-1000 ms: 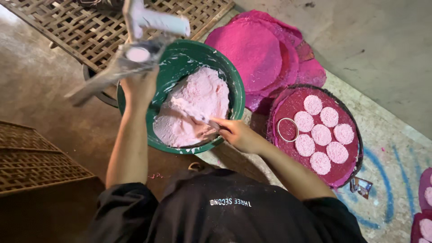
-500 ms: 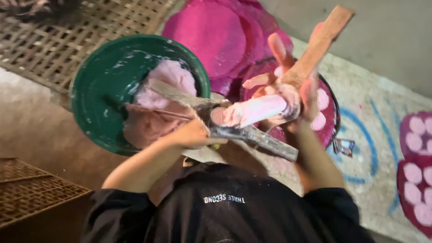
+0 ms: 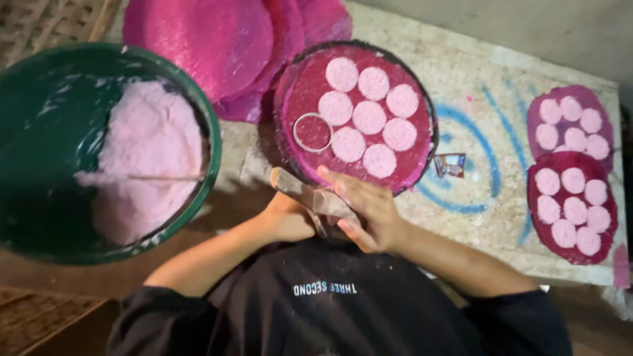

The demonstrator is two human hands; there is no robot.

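My left hand (image 3: 290, 221) is closed around the lower end of a flat wooden spatula (image 3: 304, 192) just above my chest. My right hand (image 3: 369, 207) lies across the blade, fingers straight on top and thumb underneath. Both hands are at the near rim of a round dark-red tray (image 3: 300, 86) that carries several pale pink dough discs (image 3: 369, 117) and a metal ring cutter (image 3: 311, 132). To the left stands a green basin (image 3: 39, 86) holding a mound of pink dough (image 3: 148, 148) with a thin stick lying across it.
Large magenta round sheets (image 3: 198, 39) are stacked behind the tray. Two more dark-red mats with pink discs (image 3: 572, 191) lie at the right on a speckled slab with blue painted lines (image 3: 488, 112). A small wrapper (image 3: 450, 165) sits beside the tray. A woven mat (image 3: 33, 316) is at the lower left.
The view swung from the basin toward the tray. My hands came down from in front of the camera to the tray's near rim; the pink dough lump seen on the spatula is gone.
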